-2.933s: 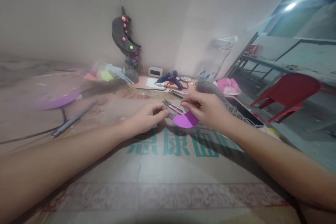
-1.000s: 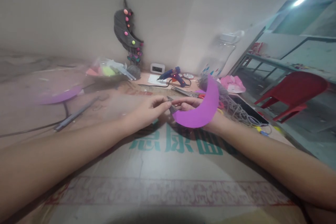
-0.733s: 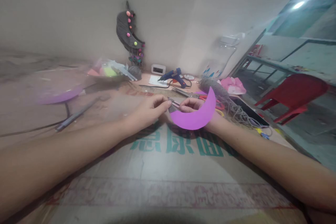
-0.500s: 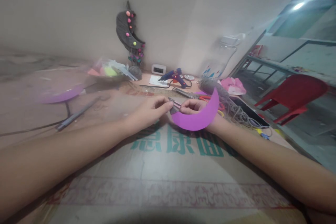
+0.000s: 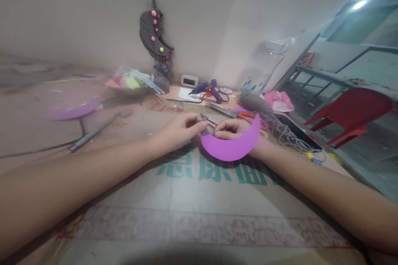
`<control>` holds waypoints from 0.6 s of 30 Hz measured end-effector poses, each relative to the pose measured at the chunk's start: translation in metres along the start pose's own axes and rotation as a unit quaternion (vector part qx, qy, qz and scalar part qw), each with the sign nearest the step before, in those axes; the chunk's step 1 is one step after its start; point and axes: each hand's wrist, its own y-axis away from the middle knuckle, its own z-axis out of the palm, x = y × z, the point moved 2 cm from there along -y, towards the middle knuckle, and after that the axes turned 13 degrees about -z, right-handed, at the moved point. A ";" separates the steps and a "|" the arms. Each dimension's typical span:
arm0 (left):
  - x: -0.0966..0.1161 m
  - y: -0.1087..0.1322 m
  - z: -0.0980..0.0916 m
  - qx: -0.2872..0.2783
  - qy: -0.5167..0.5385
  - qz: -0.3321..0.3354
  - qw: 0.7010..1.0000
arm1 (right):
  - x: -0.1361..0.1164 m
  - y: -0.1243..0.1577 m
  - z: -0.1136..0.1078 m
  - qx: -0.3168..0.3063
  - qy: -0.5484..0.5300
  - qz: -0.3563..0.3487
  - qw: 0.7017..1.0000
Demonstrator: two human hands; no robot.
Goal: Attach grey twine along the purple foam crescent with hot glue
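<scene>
My left hand [image 5: 188,127] pinches the left end of a purple paper crescent [image 5: 231,149], where a short stretch is wrapped in grey yarn [image 5: 205,131]. Inside the curve of the crescent, my right hand [image 5: 231,127] has its fingers curled and closed close to the wrapped end. What those fingertips hold is too small to make out. The crescent's free tip points up at the right, in front of my right wrist. Just behind the right hand lie scissors [image 5: 222,110] with red handles and a loose ball of grey yarn [image 5: 256,103] with tangled strands.
A blue glue gun [image 5: 209,90], a small digital clock [image 5: 189,80] and a clear jug [image 5: 264,66] stand along the wall. A yarn-wrapped moon with pompoms [image 5: 151,33] hangs above. At left are a bowl [image 5: 127,90] and a grey stick-like tool [image 5: 93,133]. A red chair [image 5: 357,109] stands at right.
The crescent has tilted slightly, its body and tip a little lower. Both hands stay close together in nearly the same pose. The whole view has shifted slightly.
</scene>
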 end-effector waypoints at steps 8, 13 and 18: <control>0.001 0.000 0.000 -0.020 -0.010 0.001 1.000 | -0.001 -0.001 0.001 0.014 -0.006 0.012 1.000; -0.001 -0.001 0.001 -0.035 -0.015 -0.006 0.999 | -0.005 -0.001 0.004 0.024 -0.011 0.019 0.999; -0.002 -0.002 0.001 -0.041 -0.016 -0.018 0.999 | -0.008 -0.001 0.006 0.031 -0.006 0.022 0.999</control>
